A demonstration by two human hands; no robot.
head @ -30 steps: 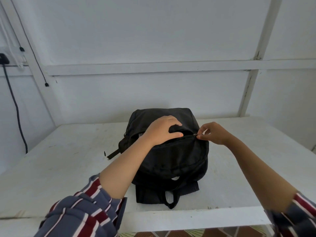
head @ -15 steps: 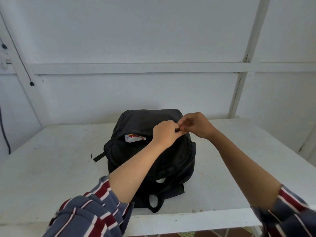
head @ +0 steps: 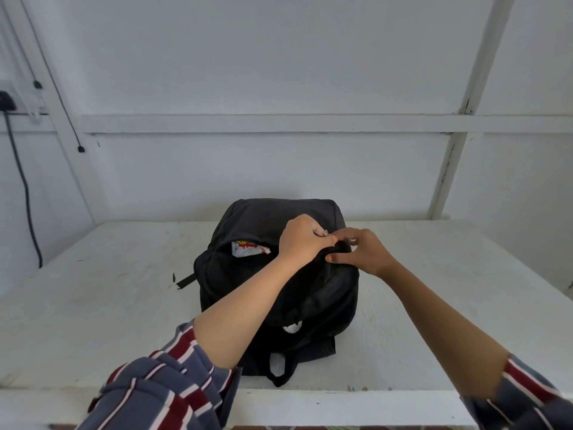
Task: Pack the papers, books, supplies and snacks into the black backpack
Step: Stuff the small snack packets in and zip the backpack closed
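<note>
No word, brand or number can be read anywhere. The snack packet (head: 249, 248) showing in the open top of the backpack (head: 279, 217) carries red and yellow print on white, too small and blurred to make out.

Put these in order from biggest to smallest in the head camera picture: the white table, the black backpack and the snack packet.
1. the white painted table
2. the black fabric backpack
3. the white snack packet with red and yellow print, partly hidden in the backpack
</note>
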